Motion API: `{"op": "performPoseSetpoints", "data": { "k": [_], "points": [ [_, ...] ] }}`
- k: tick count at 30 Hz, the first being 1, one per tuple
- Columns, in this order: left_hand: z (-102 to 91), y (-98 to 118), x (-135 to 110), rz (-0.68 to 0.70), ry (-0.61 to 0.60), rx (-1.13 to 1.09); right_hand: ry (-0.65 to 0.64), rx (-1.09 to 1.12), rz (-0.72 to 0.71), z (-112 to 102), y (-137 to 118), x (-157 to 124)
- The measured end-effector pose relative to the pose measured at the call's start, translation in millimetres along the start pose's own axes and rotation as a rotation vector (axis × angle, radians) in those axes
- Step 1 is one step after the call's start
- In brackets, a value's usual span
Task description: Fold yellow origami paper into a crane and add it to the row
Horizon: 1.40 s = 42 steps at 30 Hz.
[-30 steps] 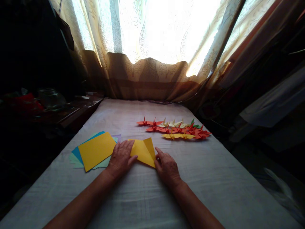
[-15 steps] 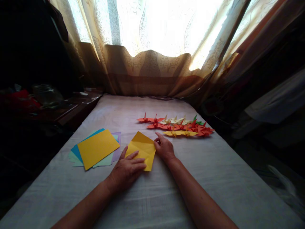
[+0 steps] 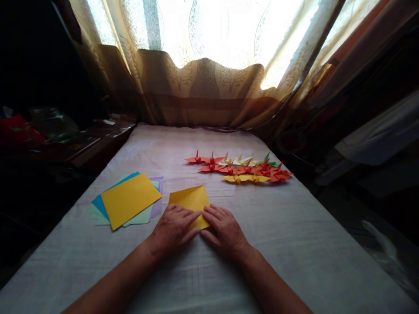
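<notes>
A creased sheet of yellow origami paper (image 3: 191,198) lies on the cloth-covered surface, its far corners showing beyond my fingers. My left hand (image 3: 176,224) is over its near left part, fingers on top and thumb along the near edge. From the right, my right hand (image 3: 224,226) closes on the near right edge, its fingertips almost touching those of the left. The paper's near edge is partly hidden under both hands. To the left, a larger yellow sheet (image 3: 131,200) tops a fanned pile with blue paper (image 3: 102,207), pale green and purple sheets.
Folded paper cranes stand in rows at the back right: red cranes (image 3: 212,167), yellow cranes (image 3: 236,179), cream ones and a green crane (image 3: 267,161). A dark side table (image 3: 94,144) with a glass jar (image 3: 54,124) borders the left. A curtain (image 3: 203,96) hangs behind.
The yellow paper has been turned and shifted slightly. My right hand has moved down and left from its right corner to the near edge, close to my left hand. The view has tilted slightly.
</notes>
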<state>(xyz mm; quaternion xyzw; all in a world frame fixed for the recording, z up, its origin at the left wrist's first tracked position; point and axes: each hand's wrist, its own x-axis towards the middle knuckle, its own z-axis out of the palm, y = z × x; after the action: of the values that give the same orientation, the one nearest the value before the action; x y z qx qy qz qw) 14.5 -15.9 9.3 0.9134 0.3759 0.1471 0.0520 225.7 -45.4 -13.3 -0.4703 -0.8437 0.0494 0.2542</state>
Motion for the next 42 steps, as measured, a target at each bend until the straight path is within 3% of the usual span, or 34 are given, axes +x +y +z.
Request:
{"op": "performPoseSetpoints", "data": {
  "k": [4,9,16,19,26,32,37,42],
  "points": [
    [-1.8,-27,12,0.003,-0.006,0.083,-0.076,-0.024,0.012,-2,9,3],
    [3.2,-53,5,-0.045,-0.004,0.112,-0.049,-0.107,0.003,-7,13,2],
    [3.9,-31,-14,-0.139,-0.001,0.191,0.071,-0.176,-0.063,-1,-1,-1],
    [2.7,-27,-18,-0.154,-0.031,0.173,0.072,-0.148,-0.016,-1,1,0],
    [-16.7,-44,-24,0.069,-0.192,-0.098,0.004,-0.112,0.115,-7,7,-2],
    [-23.1,-30,-14,0.064,-0.115,-0.240,0.001,-0.042,0.151,-2,10,-2],
    [-25.3,-27,-13,-0.045,-0.121,-0.228,0.039,0.011,0.213,-4,20,-1],
    [-13.9,-29,-23,-0.138,-0.027,-0.200,0.039,0.036,0.268,-5,22,3]
  ]
}}
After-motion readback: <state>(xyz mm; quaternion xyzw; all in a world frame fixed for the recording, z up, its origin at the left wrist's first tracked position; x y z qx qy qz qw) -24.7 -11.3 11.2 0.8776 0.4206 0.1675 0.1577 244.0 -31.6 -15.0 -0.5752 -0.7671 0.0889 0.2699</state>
